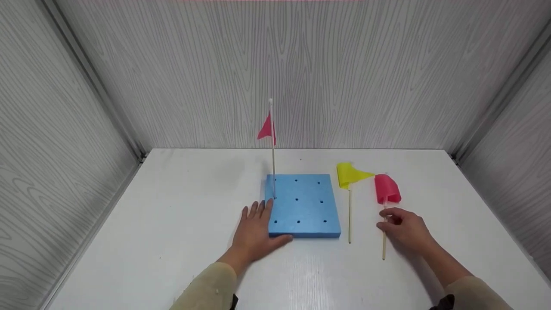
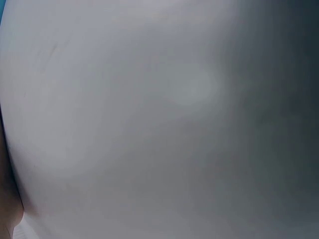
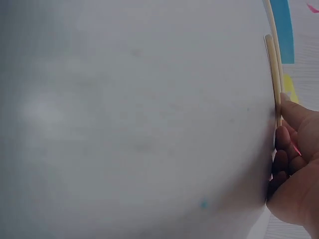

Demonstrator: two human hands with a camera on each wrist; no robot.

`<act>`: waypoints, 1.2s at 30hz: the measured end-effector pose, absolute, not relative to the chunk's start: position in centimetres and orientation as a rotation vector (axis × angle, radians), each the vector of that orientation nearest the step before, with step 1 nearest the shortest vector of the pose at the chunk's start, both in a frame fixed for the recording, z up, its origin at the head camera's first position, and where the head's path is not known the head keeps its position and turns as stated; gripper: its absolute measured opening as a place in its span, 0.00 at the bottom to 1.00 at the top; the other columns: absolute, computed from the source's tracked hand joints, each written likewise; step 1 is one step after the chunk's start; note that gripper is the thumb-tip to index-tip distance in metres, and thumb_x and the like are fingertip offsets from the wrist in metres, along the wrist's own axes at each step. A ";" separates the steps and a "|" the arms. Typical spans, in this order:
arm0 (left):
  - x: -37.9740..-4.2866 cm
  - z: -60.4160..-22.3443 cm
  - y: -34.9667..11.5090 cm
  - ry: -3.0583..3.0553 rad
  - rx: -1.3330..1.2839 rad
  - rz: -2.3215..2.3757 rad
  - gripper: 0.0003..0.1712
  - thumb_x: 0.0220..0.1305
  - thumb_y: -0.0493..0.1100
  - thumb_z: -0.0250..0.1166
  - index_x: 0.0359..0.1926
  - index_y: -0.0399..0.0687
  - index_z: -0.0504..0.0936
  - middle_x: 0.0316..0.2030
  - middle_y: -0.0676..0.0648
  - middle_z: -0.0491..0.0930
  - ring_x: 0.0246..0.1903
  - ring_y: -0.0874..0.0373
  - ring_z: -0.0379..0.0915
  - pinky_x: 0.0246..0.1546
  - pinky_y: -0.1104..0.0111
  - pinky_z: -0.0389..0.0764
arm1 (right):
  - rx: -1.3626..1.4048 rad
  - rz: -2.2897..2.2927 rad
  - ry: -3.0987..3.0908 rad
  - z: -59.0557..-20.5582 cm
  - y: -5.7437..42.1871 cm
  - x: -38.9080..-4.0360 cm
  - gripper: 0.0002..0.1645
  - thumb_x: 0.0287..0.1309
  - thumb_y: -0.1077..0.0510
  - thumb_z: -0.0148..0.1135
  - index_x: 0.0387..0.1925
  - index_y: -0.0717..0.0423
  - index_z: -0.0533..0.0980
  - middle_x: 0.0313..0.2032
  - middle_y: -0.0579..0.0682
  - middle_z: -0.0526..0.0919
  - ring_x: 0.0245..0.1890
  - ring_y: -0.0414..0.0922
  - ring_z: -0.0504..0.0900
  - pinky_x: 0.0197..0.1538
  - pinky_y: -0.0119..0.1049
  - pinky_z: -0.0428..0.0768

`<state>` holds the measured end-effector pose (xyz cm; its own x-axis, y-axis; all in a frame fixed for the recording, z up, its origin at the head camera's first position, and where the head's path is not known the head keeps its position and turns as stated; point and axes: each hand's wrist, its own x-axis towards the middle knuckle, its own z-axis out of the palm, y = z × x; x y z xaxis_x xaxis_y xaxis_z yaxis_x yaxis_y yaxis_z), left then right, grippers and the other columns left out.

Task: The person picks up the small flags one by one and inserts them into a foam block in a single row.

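My left hand [image 1: 254, 234] lies flat with fingers spread at the near left corner of a blue board with holes [image 1: 308, 211]; its thumb runs along the front edge and a fingertip touches the left side. A red pennant flag [image 1: 267, 129] stands upright in a hole on the board's left side. To the right of the board, my right hand [image 1: 407, 228] pinches the wooden stick of a second red flag [image 1: 387, 188] lying on the table. The right wrist view shows the thumb [image 3: 294, 112] against that stick [image 3: 272, 64]. Only an edge of the left hand [image 2: 10, 214] shows in the left wrist view.
A yellow flag [image 1: 349, 174] lies on the white table [image 1: 172, 241] between the board and the right hand, its tip close to the red cloth. Wood-grained panels [image 1: 301, 77] enclose the table at the back and both sides.
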<state>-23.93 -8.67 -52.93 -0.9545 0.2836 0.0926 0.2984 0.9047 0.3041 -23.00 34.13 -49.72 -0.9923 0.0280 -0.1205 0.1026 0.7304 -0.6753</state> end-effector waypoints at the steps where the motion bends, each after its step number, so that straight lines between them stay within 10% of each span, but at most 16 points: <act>1: -24.0 -53.0 -8.7 -3.020 -0.461 -0.492 0.73 0.57 0.91 0.50 0.86 0.48 0.47 0.82 0.40 0.53 0.82 0.43 0.45 0.81 0.46 0.43 | 0.108 -1.109 2.829 -49.7 34.1 -23.0 0.29 0.68 0.47 0.72 0.65 0.54 0.79 0.47 0.53 0.80 0.49 0.52 0.75 0.44 0.37 0.81; 36: -24.0 -53.1 -8.7 -3.026 -0.473 -0.499 0.73 0.56 0.92 0.49 0.87 0.48 0.46 0.82 0.40 0.53 0.82 0.42 0.44 0.81 0.46 0.42 | 0.337 -1.578 2.675 -47.0 33.3 -24.5 0.22 0.79 0.52 0.57 0.66 0.59 0.70 0.55 0.62 0.79 0.48 0.50 0.79 0.45 0.31 0.83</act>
<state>-23.98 -8.73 -53.06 -0.9528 0.2912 0.0863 0.3035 0.9018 0.3077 -24.46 33.32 -46.97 -0.9766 0.1755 -0.1241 0.1935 0.4663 -0.8632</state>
